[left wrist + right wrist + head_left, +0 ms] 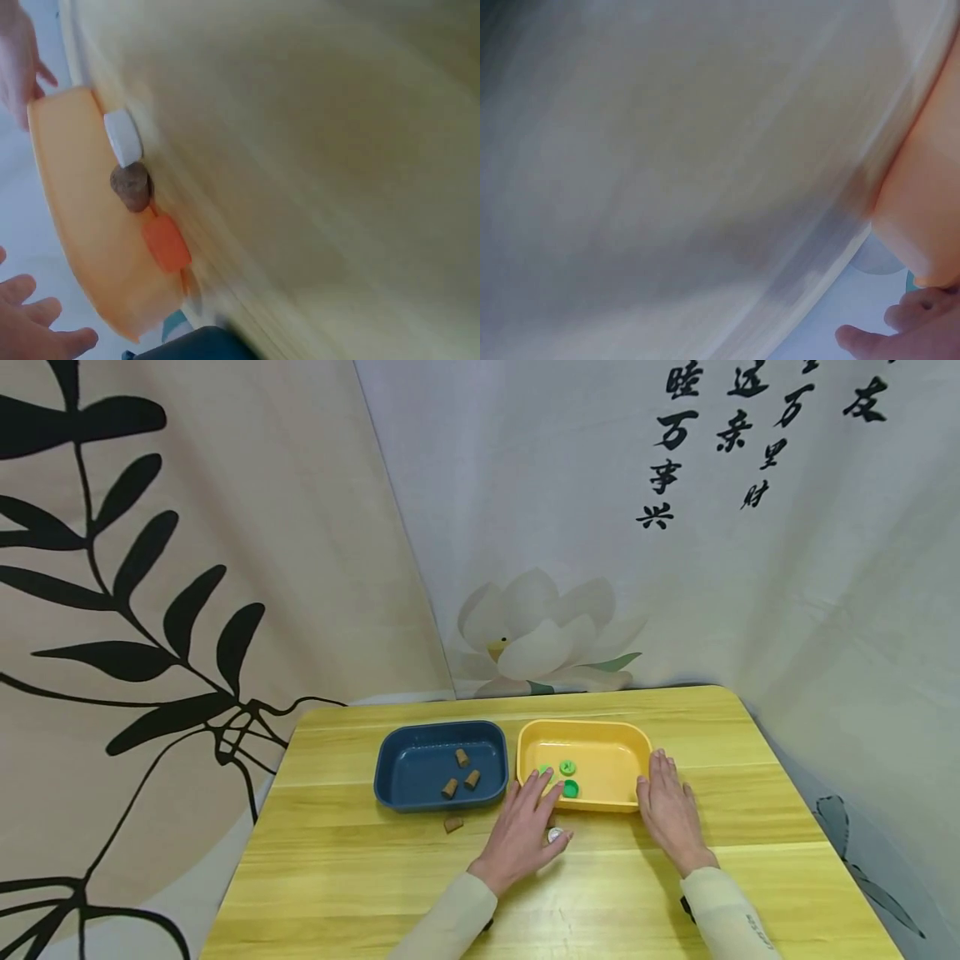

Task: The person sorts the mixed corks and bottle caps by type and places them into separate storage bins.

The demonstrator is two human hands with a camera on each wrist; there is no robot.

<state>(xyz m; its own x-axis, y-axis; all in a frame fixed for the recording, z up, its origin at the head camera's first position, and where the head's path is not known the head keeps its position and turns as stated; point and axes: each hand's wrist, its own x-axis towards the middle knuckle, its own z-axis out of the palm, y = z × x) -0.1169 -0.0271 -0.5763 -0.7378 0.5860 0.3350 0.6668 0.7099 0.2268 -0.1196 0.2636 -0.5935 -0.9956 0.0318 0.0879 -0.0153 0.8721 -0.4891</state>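
Observation:
A yellow tray (607,760) holds 3 green bottle caps (567,767) at its left side. My left hand (521,831) reaches over the tray's front left corner, fingers spread and fairly straight. Under it, a white cap (555,835) lies on the table before the tray. The left wrist view shows a brown cork (132,187) and an orange-red piece (166,243) in line with that cap, largely hidden by the hand in the head view. Along the tray's right wall lies my right hand (670,814), its fingers extended at the rim.
A dark blue tray (420,768) stands left of the yellow one, with 3 corks (472,779) inside. Another cork (453,824) lies on the wooden table (337,877) in front of it. Printed curtains (525,510) hang behind the table's back edge.

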